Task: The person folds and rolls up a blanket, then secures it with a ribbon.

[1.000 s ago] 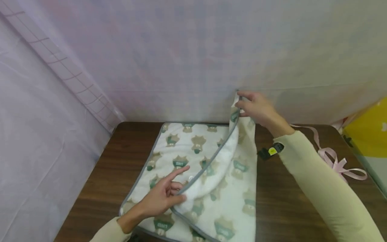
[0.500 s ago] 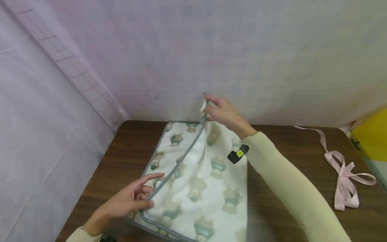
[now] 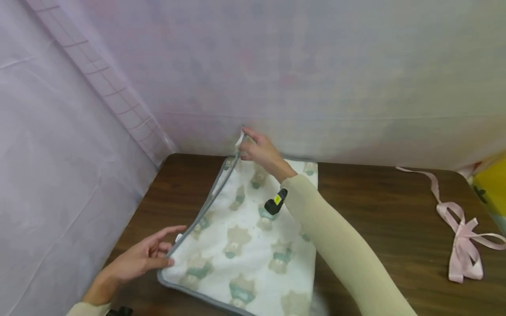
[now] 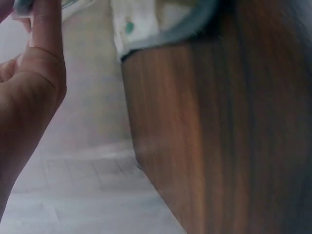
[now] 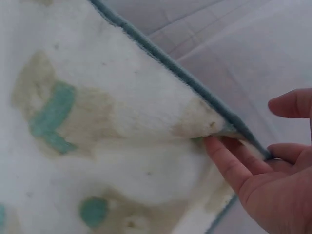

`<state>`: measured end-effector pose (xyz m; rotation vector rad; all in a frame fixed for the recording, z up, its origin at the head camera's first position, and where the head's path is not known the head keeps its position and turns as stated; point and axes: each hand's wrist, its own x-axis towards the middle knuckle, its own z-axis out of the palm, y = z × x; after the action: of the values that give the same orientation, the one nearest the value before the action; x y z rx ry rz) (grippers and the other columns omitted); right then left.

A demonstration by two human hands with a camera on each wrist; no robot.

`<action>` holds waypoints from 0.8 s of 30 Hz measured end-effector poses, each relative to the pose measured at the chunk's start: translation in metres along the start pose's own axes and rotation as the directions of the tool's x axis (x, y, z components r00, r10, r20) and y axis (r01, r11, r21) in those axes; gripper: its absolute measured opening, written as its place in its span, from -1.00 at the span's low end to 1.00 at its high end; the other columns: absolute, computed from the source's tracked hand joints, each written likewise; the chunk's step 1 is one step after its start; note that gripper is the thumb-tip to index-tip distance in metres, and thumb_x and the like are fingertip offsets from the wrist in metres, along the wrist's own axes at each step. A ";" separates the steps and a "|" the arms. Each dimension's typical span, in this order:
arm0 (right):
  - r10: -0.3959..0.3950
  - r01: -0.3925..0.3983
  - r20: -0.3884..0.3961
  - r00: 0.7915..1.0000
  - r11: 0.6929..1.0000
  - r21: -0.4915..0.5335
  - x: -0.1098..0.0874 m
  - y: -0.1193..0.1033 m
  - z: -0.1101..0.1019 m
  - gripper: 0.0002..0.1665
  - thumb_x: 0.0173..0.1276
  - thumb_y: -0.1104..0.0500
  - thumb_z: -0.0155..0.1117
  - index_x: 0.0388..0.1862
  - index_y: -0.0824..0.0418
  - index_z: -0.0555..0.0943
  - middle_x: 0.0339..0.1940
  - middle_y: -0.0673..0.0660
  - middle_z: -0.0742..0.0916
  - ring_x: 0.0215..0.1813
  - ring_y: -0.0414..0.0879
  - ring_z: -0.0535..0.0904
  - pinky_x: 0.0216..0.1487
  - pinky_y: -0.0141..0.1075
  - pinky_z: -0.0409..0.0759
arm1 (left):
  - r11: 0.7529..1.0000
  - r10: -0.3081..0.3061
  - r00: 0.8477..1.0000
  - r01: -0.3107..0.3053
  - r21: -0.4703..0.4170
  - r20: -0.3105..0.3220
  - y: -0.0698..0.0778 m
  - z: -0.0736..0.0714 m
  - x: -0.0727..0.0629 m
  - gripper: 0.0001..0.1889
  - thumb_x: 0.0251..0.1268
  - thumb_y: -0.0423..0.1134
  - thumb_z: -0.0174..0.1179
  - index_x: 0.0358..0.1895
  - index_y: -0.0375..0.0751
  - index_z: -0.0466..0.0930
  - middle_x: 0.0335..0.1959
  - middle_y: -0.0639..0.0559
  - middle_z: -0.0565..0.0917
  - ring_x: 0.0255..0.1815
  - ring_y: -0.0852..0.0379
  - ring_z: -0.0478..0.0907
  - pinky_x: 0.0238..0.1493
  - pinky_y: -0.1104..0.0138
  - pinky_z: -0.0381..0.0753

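Looking first through the head view, we see a bear-printed cloth (image 3: 237, 241) with a grey border spread over the brown counter (image 3: 367, 219), its left side raised. Our two hands are well apart along that left border: the left hand (image 3: 138, 256) pinches it near the close corner, thumb on the upper face and the other fingers behind, while the right hand (image 3: 262, 151) grips the far corner and holds it above the counter's back edge. We judge that this wide spacing is meant to keep the border taut and straight between the two grips. A second bordered edge shows just beneath the raised one, so the cloth seems to be doubled there. A pink ribbon (image 3: 460, 237) lies well apart on the right, probably so it stays out of the way. In the left wrist view, we catch only part of the left hand, cut off at the upper left, so we cannot tell its full grip from there; a bordered corner of cloth shows over the wood. In the right wrist view, we find the right hand's fingers clamped on either side of the tapering corner, with one digit standing clear.
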<state>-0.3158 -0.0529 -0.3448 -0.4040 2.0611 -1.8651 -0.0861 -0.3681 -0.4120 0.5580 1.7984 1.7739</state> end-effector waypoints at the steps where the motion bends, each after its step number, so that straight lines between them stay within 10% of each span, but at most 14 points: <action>1: 0.007 -0.007 -0.005 1.000 1.000 -0.010 0.001 0.004 0.004 -0.13 0.35 0.25 0.16 0.61 0.05 0.12 0.64 0.10 0.13 0.10 0.19 0.66 0.17 -0.13 0.60 | 1.000 -0.012 1.000 0.012 0.012 -0.006 -0.002 -0.001 -0.002 -0.21 0.31 -0.56 0.13 0.55 -0.26 -0.03 -0.42 0.21 0.38 -0.49 0.38 0.35 -0.42 0.43 0.46; 11: -0.008 0.006 -0.019 1.000 0.990 -0.141 0.013 0.046 0.036 -0.08 0.30 0.16 0.16 0.62 0.04 0.07 0.65 -0.01 0.06 0.54 0.05 0.22 0.52 -0.04 0.14 | 0.985 -0.155 0.986 0.158 0.068 -0.055 -0.023 -0.009 -0.009 -0.18 0.30 -0.50 0.20 0.50 -0.53 -0.13 -0.46 0.21 0.41 -0.57 0.41 0.27 -0.59 0.21 0.15; 20: -0.017 0.028 0.234 0.972 0.999 -0.045 0.007 0.057 0.038 0.03 0.34 0.27 0.19 0.63 -0.20 -0.08 0.66 -0.09 -0.22 0.59 -0.10 0.10 0.49 -0.11 0.21 | 0.961 -0.236 0.966 0.248 0.126 -0.102 -0.028 -0.010 -0.011 -0.20 0.35 -0.41 0.21 0.50 -0.54 -0.09 -0.42 0.15 0.49 -0.55 0.38 0.34 -0.49 0.45 0.42; 24: 0.026 0.026 0.331 0.943 0.988 -0.151 -0.003 0.058 0.031 -0.05 0.40 0.20 0.18 0.64 -0.12 -0.04 0.67 -0.05 -0.15 0.61 -0.05 0.07 0.49 -0.11 0.22 | 0.934 -0.295 0.945 0.317 0.166 -0.142 -0.027 -0.010 -0.013 -0.18 0.34 -0.35 0.24 0.51 -0.49 -0.07 -0.41 0.08 0.53 -0.50 0.30 0.46 -0.42 0.37 0.56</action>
<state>-0.2995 -0.0739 -0.4054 -0.7056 1.9733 -1.5176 -0.0804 -0.3852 -0.4379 0.2299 2.0205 1.4602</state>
